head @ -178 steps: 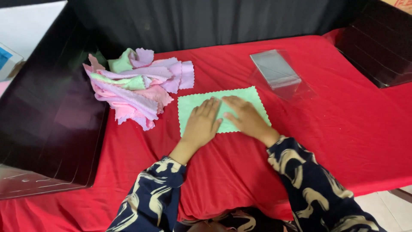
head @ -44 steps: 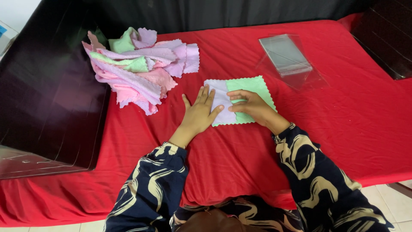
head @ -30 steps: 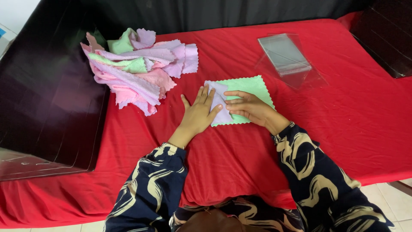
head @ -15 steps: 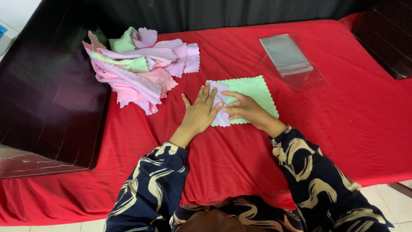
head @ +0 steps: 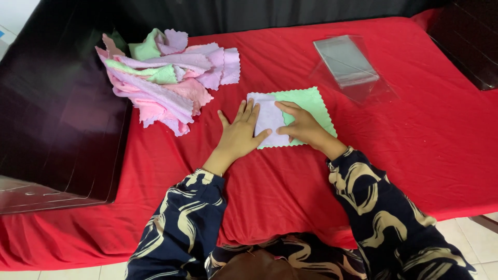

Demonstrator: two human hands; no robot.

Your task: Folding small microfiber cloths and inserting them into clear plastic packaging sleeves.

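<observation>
On the red tablecloth (head: 425, 155) in front of you lies a green cloth (head: 311, 106) with a scalloped edge, and its left part is folded over so the pale lilac underside (head: 267, 116) faces up. Your left hand (head: 238, 136) rests flat on the left edge of that folded flap, fingers spread and pointing away from you, palm pressed down and gripping nothing. Your right hand (head: 303, 124) lies on the cloth just beside it, fingers stretched toward the left and pressing along the line where lilac meets green; it too is flat and unclenched, holding the cloth down rather than grasping it. The fingertips of both hands nearly meet over the flap. Beyond your left hand, well apart from the cloth, sits a loose pile of pink, lilac and green cloths (head: 168, 78). Farther back on your right, a stack of clear plastic sleeves (head: 345, 62) lies on the tablecloth, apart from the green cloth. A dark glossy box (head: 57, 119) stands at the left side of the table, touching the pile.
</observation>
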